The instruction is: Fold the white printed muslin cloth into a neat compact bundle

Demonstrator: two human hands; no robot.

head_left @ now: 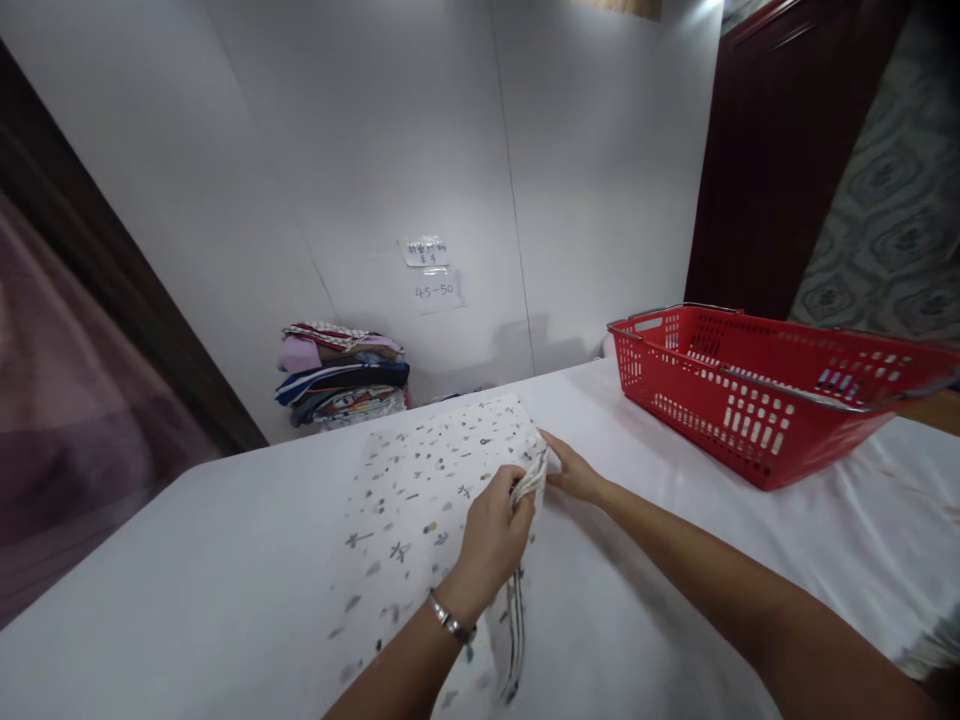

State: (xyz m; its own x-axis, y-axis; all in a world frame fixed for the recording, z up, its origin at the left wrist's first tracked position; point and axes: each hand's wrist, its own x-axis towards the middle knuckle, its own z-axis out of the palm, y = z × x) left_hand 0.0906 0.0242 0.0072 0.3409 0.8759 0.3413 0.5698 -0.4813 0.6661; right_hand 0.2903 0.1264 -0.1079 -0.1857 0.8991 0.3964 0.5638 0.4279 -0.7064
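A white printed cloth (420, 500), patterned with small dark, grey and yellow motifs, lies spread over the white table. My left hand (495, 535), with a metal bracelet at the wrist, is closed round a bunched fold on the cloth's right side. Below that hand hangs a dark-striped edge (516, 630). My right hand (571, 470) grips the far right edge of the same cloth, just beyond the left hand. Some of its fingers are hidden by the fabric.
A red plastic basket (750, 405) with metal handles stands at the table's right. Folded clothes (341, 372) are stacked beyond the far edge, against a pale wall. Two paper labels (439, 290) are taped there, one reading 45-50. Pinkish fabric (67, 400) hangs at left.
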